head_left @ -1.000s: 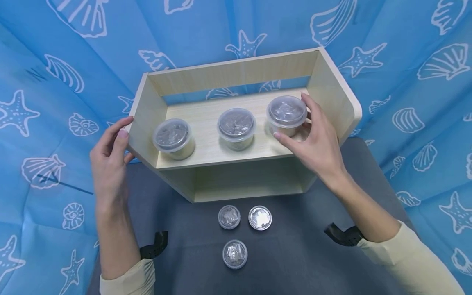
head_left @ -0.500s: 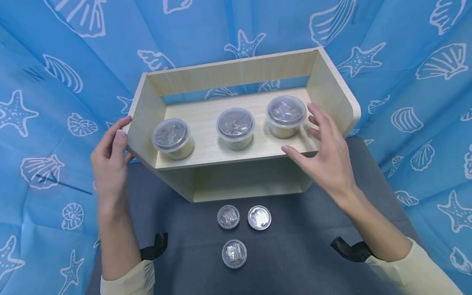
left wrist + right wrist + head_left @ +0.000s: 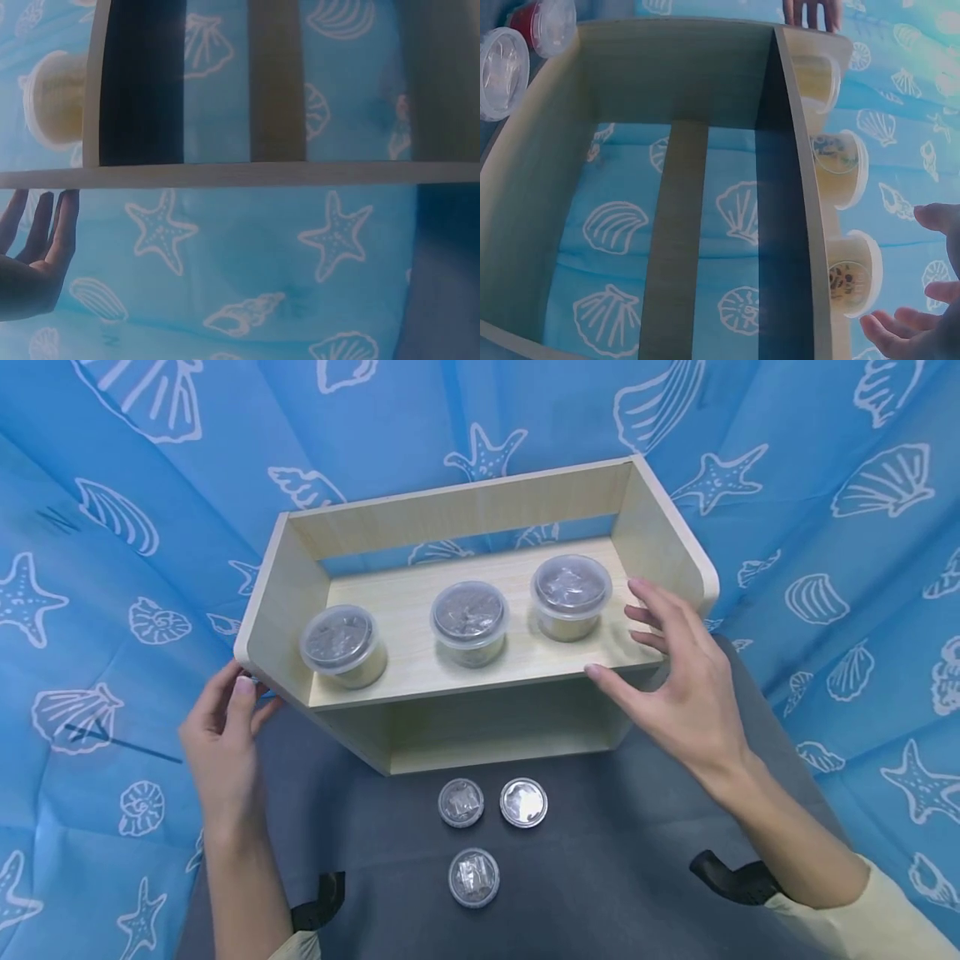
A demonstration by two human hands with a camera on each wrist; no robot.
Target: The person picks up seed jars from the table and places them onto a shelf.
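A pale wooden shelf unit (image 3: 450, 693) carries three lidded tubs on its upper board: a left tub (image 3: 345, 647), a middle tub (image 3: 470, 622) and a right tub (image 3: 572, 596). My left hand (image 3: 225, 735) touches the outer face of the unit's left side panel with its fingertips, as the left wrist view (image 3: 37, 255) also shows. Just right of the right tub, my right hand (image 3: 686, 681) is spread with bent, parted fingers, holding nothing. A gap separates it from that tub (image 3: 851, 274) in the right wrist view.
Three small round lidded containers lie on the grey table (image 3: 585, 893) in front of the unit: one at back left (image 3: 461, 802), one at back right (image 3: 523, 802), one nearer (image 3: 474, 877). A blue shell-patterned curtain (image 3: 787, 527) hangs behind and at both sides.
My right hand has let go of the right tub and drawn away to the right. My left hand has slid lower along the left side panel. The view has shifted slightly.
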